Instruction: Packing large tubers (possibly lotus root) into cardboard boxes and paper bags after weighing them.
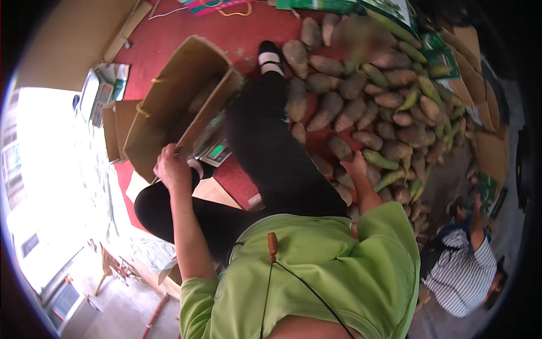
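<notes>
My left hand [172, 166] is closed on the near rim of a tall open cardboard box [161, 107] with yellow cord handles. Inside it, a brownish shape shows dimly. The box leans over a digital scale [217, 150] with a lit green display; whether it rests fully on it is hidden. At the near left edge of a wide heap of long root vegetables [327, 112], brown-purple and some green, my right hand [355, 167] is down among them. Its thumb and fingers close around the end of one brown root vegetable [340, 148].
Red matting [248, 28] lies under the box and heap. Another scale [95, 93] stands at far left. Opened cartons [471, 73] line the heap's right side. At lower right a person in a striped shirt [460, 277] bends with an arm toward the heap. My legs stretch between box and heap.
</notes>
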Action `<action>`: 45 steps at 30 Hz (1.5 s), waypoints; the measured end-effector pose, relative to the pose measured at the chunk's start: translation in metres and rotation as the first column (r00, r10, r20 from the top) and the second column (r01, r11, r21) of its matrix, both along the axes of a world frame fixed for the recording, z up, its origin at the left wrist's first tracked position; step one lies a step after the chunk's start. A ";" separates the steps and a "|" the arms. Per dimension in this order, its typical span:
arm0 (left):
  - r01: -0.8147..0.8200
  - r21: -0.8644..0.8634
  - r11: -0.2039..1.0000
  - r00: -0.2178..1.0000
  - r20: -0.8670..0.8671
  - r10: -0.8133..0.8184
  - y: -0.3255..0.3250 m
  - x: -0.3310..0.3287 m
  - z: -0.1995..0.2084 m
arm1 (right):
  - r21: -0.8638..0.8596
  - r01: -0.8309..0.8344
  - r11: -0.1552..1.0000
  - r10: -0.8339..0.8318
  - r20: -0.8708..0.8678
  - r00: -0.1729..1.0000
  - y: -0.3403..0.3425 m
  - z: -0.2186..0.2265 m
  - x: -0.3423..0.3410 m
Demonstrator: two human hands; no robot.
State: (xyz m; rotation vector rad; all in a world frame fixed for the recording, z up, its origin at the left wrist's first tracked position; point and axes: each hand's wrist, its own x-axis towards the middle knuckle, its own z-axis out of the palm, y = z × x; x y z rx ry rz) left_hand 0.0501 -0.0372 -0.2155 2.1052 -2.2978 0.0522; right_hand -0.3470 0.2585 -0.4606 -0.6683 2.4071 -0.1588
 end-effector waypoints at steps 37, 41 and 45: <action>0.015 -0.068 0.998 0.997 -0.069 -0.020 0.003 -0.004 0.000 | -0.337 -0.880 0.335 0.936 0.014 0.351 -0.410 0.282 0.220; 0.009 0.016 1.000 1.000 -0.026 -0.009 0.001 -0.005 0.001 | -0.355 -0.901 0.248 0.964 0.002 0.265 -0.397 0.262 0.239; 0.022 -0.039 0.999 0.999 -0.034 -0.023 0.001 0.002 -0.001 | -0.683 -0.688 0.247 0.936 -0.015 0.350 -0.377 0.285 0.189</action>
